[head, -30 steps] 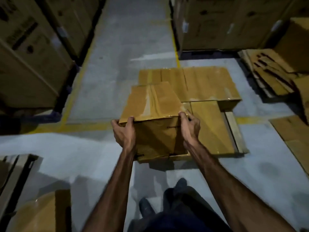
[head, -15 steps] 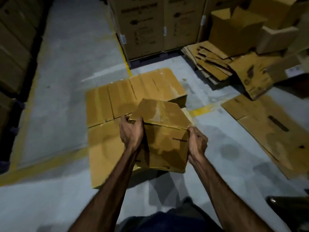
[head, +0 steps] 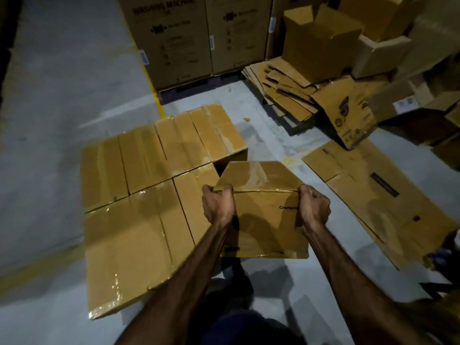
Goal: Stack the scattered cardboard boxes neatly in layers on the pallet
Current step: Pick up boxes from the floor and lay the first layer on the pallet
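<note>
**First layer nearly filled, one box in hand**

The person holds a taped cardboard box (head: 261, 210) up at the near right corner of the stack. The left hand (head: 217, 207) is curled over the box's upper left edge and the right hand (head: 314, 209) is curled over its upper right edge, so both are clamped on the same box, which hangs tilted with its printed side facing the camera. Whether its underside touches anything cannot be told.

To the left, a layer of sealed boxes (head: 149, 195) lies flat and close together, their taped tops forming one almost level surface. The pallet beneath is hidden by them, so its outline cannot be read. A dark gap (head: 230, 161) shows at the right side of that layer, just behind the held box; judging by this, the first layer lacks a box there, and the held one looks meant for that spot or the corner beside it.

No second layer is visible yet, so most of the stacking appears still ahead. Loose material lies on the floor to the right: a flattened carton (head: 373, 195), a heap of folded cardboard sheets (head: 281, 95) and several open boxes (head: 321, 38) beyond. Tall washing machine cartons (head: 174, 38) stand at the back.
</note>
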